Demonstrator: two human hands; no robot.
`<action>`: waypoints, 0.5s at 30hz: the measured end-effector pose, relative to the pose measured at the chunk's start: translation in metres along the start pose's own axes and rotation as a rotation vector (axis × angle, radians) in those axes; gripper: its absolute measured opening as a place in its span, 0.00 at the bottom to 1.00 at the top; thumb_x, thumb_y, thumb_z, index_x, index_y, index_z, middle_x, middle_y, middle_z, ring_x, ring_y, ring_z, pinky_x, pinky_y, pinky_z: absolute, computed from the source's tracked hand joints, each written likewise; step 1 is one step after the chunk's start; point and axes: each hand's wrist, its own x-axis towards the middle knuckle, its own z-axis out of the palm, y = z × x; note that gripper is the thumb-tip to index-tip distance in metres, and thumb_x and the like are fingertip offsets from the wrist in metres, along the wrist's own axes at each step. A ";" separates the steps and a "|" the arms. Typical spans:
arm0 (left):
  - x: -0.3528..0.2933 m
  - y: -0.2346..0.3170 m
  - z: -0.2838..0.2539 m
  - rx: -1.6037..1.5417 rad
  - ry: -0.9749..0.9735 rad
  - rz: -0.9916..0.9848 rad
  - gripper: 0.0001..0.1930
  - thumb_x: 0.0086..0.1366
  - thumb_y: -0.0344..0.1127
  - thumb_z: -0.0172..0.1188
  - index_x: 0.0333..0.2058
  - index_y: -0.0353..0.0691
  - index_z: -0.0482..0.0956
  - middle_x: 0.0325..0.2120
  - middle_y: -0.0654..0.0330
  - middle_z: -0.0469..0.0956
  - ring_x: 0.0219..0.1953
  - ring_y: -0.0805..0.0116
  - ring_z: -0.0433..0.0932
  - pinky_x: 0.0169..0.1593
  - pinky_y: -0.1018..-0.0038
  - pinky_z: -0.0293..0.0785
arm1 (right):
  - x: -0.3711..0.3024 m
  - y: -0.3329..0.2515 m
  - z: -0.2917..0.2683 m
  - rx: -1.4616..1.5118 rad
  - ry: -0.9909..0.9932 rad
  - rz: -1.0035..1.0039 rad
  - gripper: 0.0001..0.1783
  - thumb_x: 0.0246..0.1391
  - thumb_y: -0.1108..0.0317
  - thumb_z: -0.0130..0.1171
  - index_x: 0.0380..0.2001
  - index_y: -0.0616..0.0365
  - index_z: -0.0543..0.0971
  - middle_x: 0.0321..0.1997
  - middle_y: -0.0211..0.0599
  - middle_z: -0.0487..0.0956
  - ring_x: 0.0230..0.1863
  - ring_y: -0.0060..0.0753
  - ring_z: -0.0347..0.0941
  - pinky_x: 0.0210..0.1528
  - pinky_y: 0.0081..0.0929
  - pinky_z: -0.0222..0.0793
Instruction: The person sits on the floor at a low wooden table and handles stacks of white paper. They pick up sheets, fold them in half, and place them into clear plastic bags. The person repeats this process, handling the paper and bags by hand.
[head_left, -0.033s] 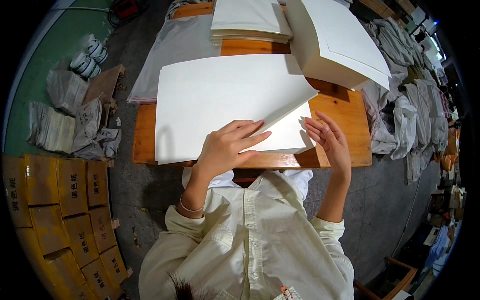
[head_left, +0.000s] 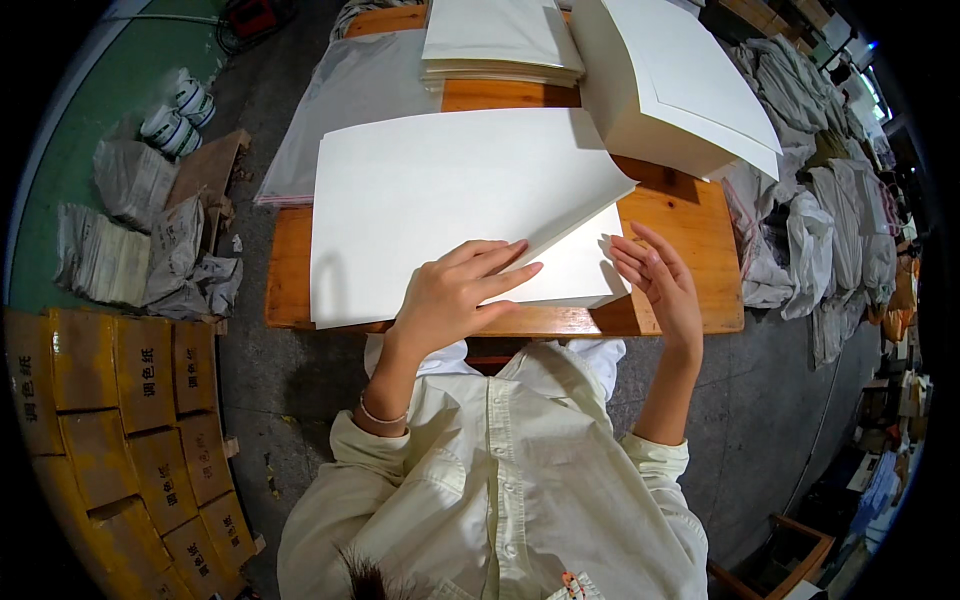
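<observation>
A stack of large white paper sheets lies on the wooden table in front of me. Its near right corner is lifted and curls back, baring the white sheets underneath. My left hand rests on the stack's near edge with fingers spread, the fingertips touching the rim of the raised sheets. It does not close round them. Beside the stack's right edge, my right hand is held up with its fingers stretched out and slightly bent. Nothing shows in it, and its fingertips are close to the lower sheets.
The wooden table also carries a tall white paper stack at the far right, another paper pile at the back and clear plastic bags. Cartons stand at the left; grey cloth bundles lie at the right.
</observation>
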 end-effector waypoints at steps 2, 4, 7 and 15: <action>0.000 0.000 0.000 -0.014 0.006 0.002 0.28 0.44 0.39 0.70 0.49 0.55 0.81 0.48 0.61 0.79 0.48 0.65 0.77 0.43 0.72 0.80 | -0.002 0.000 -0.004 0.008 0.000 -0.002 0.22 0.67 0.67 0.44 0.60 0.67 0.64 0.57 0.53 0.72 0.57 0.37 0.72 0.60 0.29 0.68; 0.000 0.000 0.000 -0.026 0.015 0.000 0.28 0.44 0.39 0.70 0.49 0.54 0.81 0.47 0.60 0.79 0.48 0.64 0.77 0.43 0.72 0.79 | -0.005 0.001 -0.011 0.005 0.012 -0.006 0.22 0.67 0.67 0.44 0.60 0.67 0.64 0.57 0.53 0.72 0.57 0.37 0.72 0.60 0.29 0.68; 0.000 -0.001 0.000 -0.041 0.022 -0.012 0.28 0.45 0.39 0.70 0.49 0.54 0.81 0.45 0.58 0.80 0.47 0.63 0.77 0.43 0.71 0.79 | -0.011 -0.004 -0.014 0.032 0.049 -0.012 0.21 0.67 0.66 0.44 0.59 0.66 0.65 0.56 0.50 0.73 0.56 0.35 0.72 0.59 0.28 0.69; -0.003 -0.005 0.002 0.007 0.057 -0.006 0.25 0.52 0.38 0.67 0.51 0.58 0.78 0.43 0.64 0.80 0.45 0.70 0.77 0.40 0.75 0.80 | -0.012 -0.001 -0.024 -0.101 0.138 0.062 0.21 0.67 0.64 0.47 0.59 0.62 0.67 0.38 0.34 0.77 0.41 0.22 0.73 0.50 0.22 0.69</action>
